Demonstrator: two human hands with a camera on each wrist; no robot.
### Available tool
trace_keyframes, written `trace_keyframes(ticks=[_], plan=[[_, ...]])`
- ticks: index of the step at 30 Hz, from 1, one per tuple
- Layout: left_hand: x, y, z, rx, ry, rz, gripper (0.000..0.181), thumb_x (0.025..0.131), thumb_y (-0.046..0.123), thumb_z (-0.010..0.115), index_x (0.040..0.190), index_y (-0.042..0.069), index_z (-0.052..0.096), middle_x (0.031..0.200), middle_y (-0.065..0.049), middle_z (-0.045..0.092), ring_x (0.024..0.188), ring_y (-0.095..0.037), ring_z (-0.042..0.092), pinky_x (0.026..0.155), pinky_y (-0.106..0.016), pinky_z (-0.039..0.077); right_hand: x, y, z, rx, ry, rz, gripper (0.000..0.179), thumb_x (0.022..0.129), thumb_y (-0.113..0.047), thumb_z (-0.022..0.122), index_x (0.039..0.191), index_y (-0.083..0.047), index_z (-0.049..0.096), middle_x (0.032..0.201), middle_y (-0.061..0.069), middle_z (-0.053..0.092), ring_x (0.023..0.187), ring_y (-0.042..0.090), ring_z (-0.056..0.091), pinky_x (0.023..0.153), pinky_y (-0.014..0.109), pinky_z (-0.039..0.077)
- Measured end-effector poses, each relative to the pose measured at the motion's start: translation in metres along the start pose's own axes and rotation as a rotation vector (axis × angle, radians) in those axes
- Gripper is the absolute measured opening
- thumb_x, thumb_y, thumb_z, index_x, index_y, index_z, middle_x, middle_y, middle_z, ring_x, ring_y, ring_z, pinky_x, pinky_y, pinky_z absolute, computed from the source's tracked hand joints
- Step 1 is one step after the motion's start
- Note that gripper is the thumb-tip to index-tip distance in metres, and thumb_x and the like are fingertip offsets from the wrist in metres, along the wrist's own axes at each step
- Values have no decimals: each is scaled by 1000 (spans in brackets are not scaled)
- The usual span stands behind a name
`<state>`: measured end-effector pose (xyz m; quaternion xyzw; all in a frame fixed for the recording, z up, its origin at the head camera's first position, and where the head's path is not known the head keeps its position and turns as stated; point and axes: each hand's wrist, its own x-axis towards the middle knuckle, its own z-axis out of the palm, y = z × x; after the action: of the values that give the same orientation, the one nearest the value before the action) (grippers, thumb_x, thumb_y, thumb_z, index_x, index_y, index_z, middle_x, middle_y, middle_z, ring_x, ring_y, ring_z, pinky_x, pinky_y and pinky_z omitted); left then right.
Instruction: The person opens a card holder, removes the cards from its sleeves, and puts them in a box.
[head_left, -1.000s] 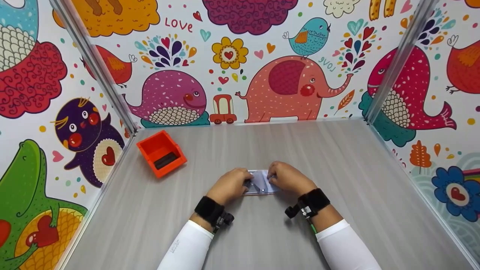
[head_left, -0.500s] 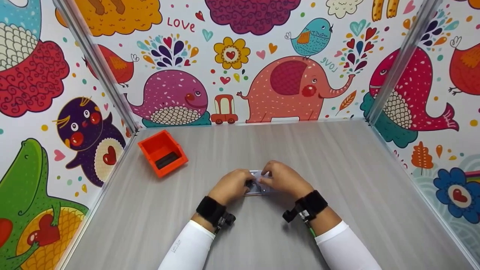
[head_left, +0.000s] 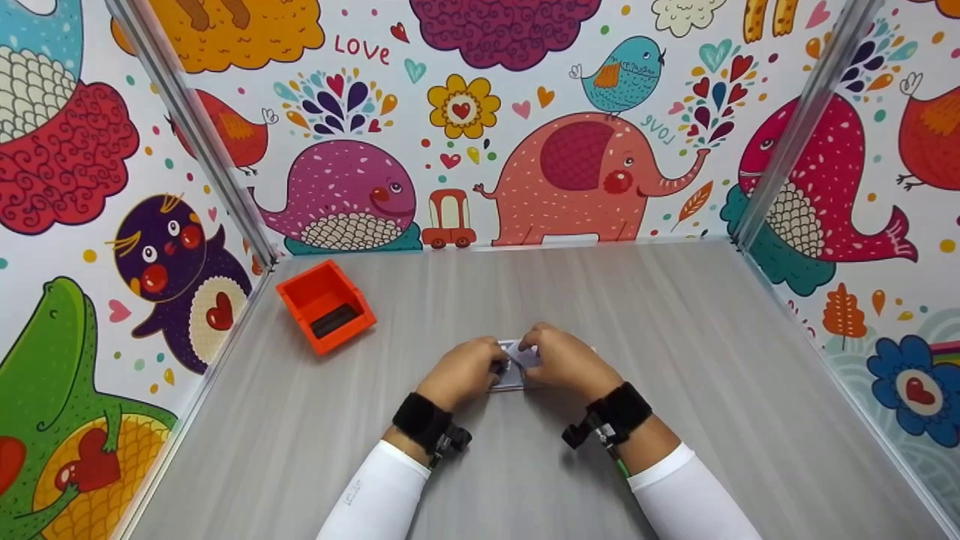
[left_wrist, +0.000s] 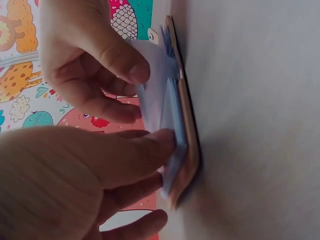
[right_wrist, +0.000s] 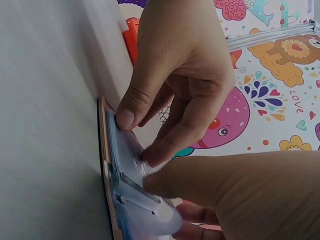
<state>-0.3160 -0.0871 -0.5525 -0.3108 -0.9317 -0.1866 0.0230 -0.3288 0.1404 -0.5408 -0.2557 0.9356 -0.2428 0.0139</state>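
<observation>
A small card holder (head_left: 511,381) lies on the table between my hands, its brown cover (left_wrist: 188,157) underneath and a stack of see-through plastic sleeves on top. My left hand (head_left: 466,367) grips its left end, the thumb pressing on the sleeves. Between thumb and fingers, my right hand (head_left: 571,361) pinches one clear sleeve (left_wrist: 154,102), which stands raised and bent above the stack. In the right wrist view this sleeve (right_wrist: 162,220) curves up beside the right fingers. The right part of the holder is mostly hidden behind the right hand in the head view.
An orange-red bin (head_left: 306,291) with dark brown flat pieces (head_left: 334,321) inside stands at the back left of the grey table (head_left: 637,300). Printed cartoon walls with metal corner posts (head_left: 787,142) enclose the table on the left, back and right.
My right hand has shifted left from the holder's right end toward its middle and now holds up a clear sleeve. The left hand has stayed at the left end.
</observation>
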Motion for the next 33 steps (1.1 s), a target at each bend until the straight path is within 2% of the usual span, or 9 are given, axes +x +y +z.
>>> trace_keyframes(ticks=[4,10,13,20,27,33], plan=[[-1,1,0,-2,-1,-20,13,89,3,88,99,11,83,101,-3,74,86,-17,63,81,-39,60,3,1,-1,21,29,79,35,90,-3,82,125,2,80,118,16,79,102,27,73,95,50,64],[0,1,0,6,-11,-30,13,90,2,87,98,12,82,100,-2,74,88,-17,65,83,-39,61,7,9,1,35,140,177,40,91,4,75,132,2,76,95,12,77,84,22,67,84,47,62],[0,1,0,16,-16,-26,12,90,3,88,97,12,82,99,-1,73,86,-16,63,81,-38,60,6,14,1,45,165,212,47,89,8,74,136,2,74,90,11,75,82,23,67,83,48,63],[0,1,-1,29,-22,-11,13,90,3,88,99,11,83,100,-2,72,86,-16,64,81,-38,60,3,24,3,62,148,274,57,86,8,74,143,2,70,113,20,81,101,32,73,99,53,62],[-1,2,0,48,-22,-27,12,88,5,90,95,12,84,99,-1,71,85,-16,62,81,-39,59,5,28,4,57,119,293,59,84,6,79,142,1,70,99,15,77,94,30,71,91,49,64],[-1,2,1,39,-20,-33,11,89,4,89,95,12,84,100,-1,72,85,-16,62,81,-39,60,6,26,5,46,120,320,48,86,4,84,133,1,74,118,19,73,102,31,69,96,47,62]])
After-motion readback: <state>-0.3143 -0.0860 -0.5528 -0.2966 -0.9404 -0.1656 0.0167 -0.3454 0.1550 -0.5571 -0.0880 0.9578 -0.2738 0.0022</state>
